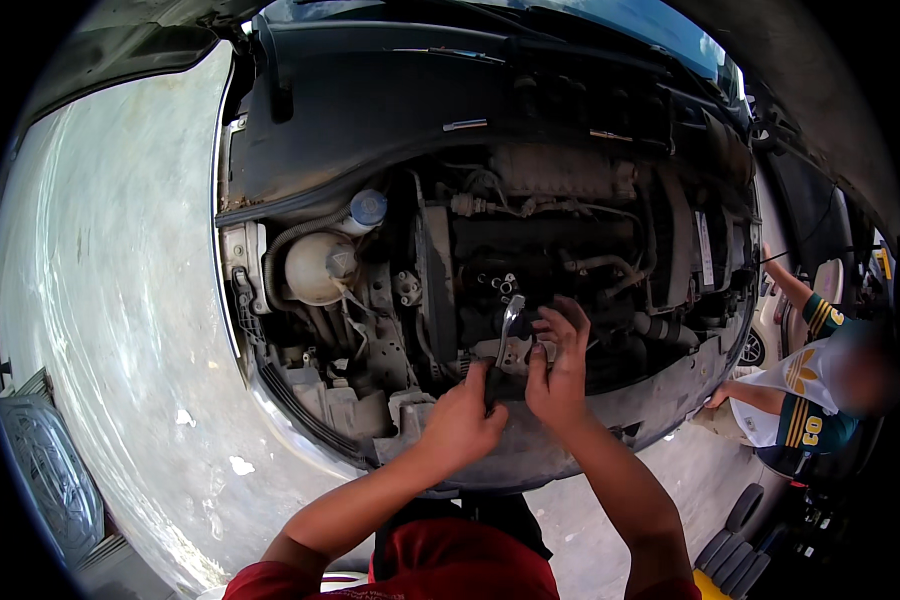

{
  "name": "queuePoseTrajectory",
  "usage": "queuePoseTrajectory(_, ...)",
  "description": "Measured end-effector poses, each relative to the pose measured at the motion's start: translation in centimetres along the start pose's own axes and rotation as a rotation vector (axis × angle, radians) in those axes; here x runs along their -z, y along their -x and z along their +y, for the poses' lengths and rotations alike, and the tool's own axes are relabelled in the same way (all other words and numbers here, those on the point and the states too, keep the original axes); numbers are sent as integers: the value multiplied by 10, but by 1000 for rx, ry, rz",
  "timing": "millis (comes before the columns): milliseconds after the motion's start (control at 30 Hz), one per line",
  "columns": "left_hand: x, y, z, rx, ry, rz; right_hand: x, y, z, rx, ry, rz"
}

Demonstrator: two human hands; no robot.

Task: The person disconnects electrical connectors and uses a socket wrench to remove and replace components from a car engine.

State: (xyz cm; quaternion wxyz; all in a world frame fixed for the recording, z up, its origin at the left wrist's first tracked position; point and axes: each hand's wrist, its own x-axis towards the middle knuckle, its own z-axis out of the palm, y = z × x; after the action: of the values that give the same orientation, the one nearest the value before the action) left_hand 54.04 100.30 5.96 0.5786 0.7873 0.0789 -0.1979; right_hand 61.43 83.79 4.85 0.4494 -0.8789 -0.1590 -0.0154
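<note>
Over the open engine bay, my left hand point(462, 425) is closed round the dark handle of a ratchet wrench point(511, 318). The wrench's chrome head points away from me, over the engine point(530, 245). Just right of that head is my right hand point(560, 372), its fingers bent but apart, with nothing visible between them. Several small shiny ring-shaped parts, perhaps sockets, point(503, 284) lie on the engine just beyond the wrench head. What lies behind my right fingers is hidden.
Left of the engine sits a whitish coolant tank point(322, 268), near a blue cap point(368, 207). Slim metal tools point(465, 125) rest on the dark cowl behind. At the right, another person point(805, 385) stands with hands at the car's side. The front crossmember point(660, 400) curves before me.
</note>
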Motion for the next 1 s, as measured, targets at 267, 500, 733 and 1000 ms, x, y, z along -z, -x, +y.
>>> queuePoseTrajectory(267,-45,-9,-24,-160,-27,208,-9,-36,36,-623,-725,-103)
queuePoseTrajectory(500,-22,-29,-34,-66,310,119,-26,-60,36,-695,-424,-101)
queuePoseTrajectory(733,103,-90,-10,111,-63,-164,-47,-61,20,-825,-463,144)
queuePoseTrajectory(1000,137,-157,27,-561,-813,-151,-82,-47,50,-735,-1015,432)
